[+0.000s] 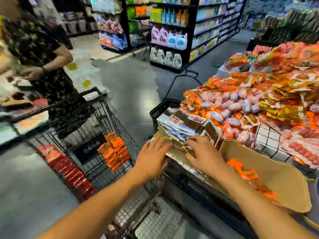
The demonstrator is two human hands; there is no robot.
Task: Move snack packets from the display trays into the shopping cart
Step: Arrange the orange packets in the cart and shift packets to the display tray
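While your left hand [152, 153] and right hand [204, 152] lie flat, holding nothing, packets [183, 125] sit just beyond, nearer the right.

Orange packets [115, 152], black cart [96, 118]

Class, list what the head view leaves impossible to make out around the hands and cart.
Head view:
- Left hand: motion blur; contact with the white-and-brown packets unclear.
- Packet print: too small, blurred.
- Shopping cart, near end: behind the left forearm, cut by the bottom edge.
- Cardboard tray, contents: partly behind the right forearm.
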